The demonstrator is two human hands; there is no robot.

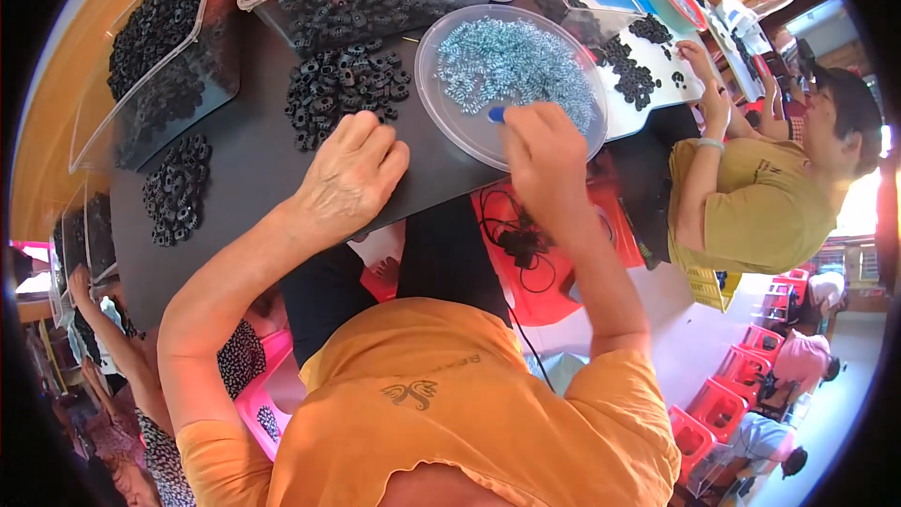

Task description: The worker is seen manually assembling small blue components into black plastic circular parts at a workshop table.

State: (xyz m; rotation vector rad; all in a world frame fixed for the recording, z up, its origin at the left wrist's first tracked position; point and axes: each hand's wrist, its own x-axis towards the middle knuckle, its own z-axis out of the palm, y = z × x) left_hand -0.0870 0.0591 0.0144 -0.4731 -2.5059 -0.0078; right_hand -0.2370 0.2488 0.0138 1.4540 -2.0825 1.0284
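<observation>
My left hand (355, 172) is closed near the table's front edge, just below a pile of small black plastic parts (343, 89). Whatever it may hold is hidden by the curled fingers. Over the front rim of a round clear plastic tray (441, 117), my right hand (546, 152) pinches a small blue piece (496, 114) at its fingertips. Heaped in that tray are many small shiny pieces that look like metal springs (511, 61).
Clear bins (230, 52) of black parts stand at the back and left of the dark table (249, 145). A smaller black pile (176, 190) lies at left. A co-worker (765, 188) sits at right by a white board (666, 84). A red stool (535, 263) with cables is below.
</observation>
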